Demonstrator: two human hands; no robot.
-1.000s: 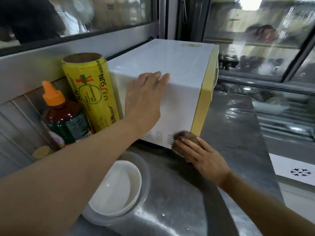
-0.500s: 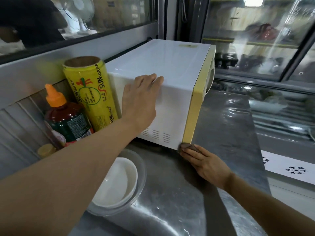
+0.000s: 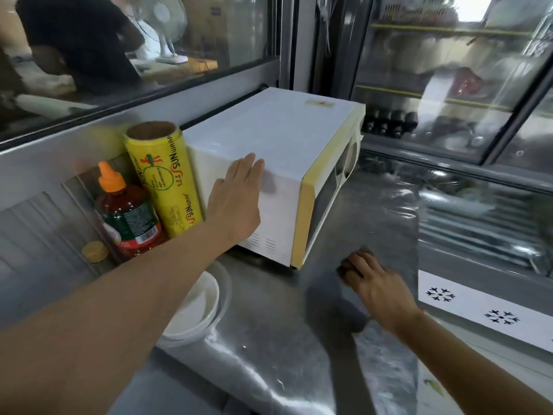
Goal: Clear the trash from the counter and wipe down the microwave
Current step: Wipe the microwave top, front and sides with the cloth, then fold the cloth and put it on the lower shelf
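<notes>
While the view runs L to R, the back-wall items come first: a sauce bottle (image 3: 127,218) w/ orange cap, then a yellow cling-wrap roll (image 3: 163,181) standing upright, just beside the microwave (image 3: 278,163). A white bowl in a clear container (image 3: 194,307) sits on the steel counter (image 3: 269,354), partly under the L forearm. L hand (image 3: 236,199): flat, fingers spread slightly, palm pressed on the microwave's near side panel, apparently bracing it; holds nothing. The microwave lies w/ its long axis running away from the viewer, yellow-trimmed door (image 3: 326,199) facing R. R hand (image 3: 374,286): lies on the counter, fingers curled down over a dark cloth or sponge (image 3: 357,260), near but apart from the door's lower corner. Key relation: the door face lies up and to the L of the cloth, so the R hand is nearer; probable next wipe is lift and sweep leftward onto the door. No loose trash is evident on the counter.
</notes>
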